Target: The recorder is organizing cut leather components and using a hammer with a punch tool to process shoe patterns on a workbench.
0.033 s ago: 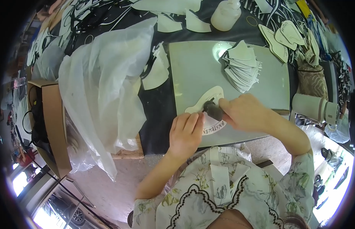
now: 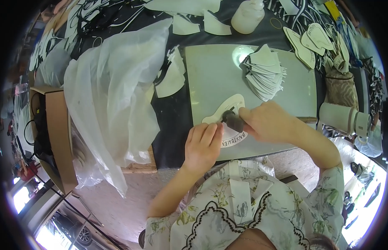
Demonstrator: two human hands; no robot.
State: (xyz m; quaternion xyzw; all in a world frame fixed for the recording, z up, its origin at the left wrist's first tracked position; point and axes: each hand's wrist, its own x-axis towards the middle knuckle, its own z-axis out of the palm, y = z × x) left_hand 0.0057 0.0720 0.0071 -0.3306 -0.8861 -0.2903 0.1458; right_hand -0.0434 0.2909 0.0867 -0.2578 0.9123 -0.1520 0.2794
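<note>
A cream, curved flat template (image 2: 237, 101) with dark lettering along its rounded edge lies on the pale board (image 2: 217, 68). Over its middle is a small dark grey piece (image 2: 234, 121), folded or cupped in shape. My right hand (image 2: 271, 123) pinches that dark piece from the right between thumb and fingers. From the left, my left hand (image 2: 203, 146) is closed, fingers pressed together, with its fingertips at the template's edge beside the dark piece. What those fingertips grip is hidden. A fanned stack of white curved pieces (image 2: 265, 73) sits on the board's far right.
A large translucent plastic bag (image 2: 114, 91) and an open cardboard box (image 2: 59, 137) occupy the left. Loose white pieces (image 2: 171, 79) lie beside the board. Behind it stands a whitish bottle (image 2: 248, 17). Cream templates (image 2: 312, 41) and a pale cylinder (image 2: 342, 118) are at the right.
</note>
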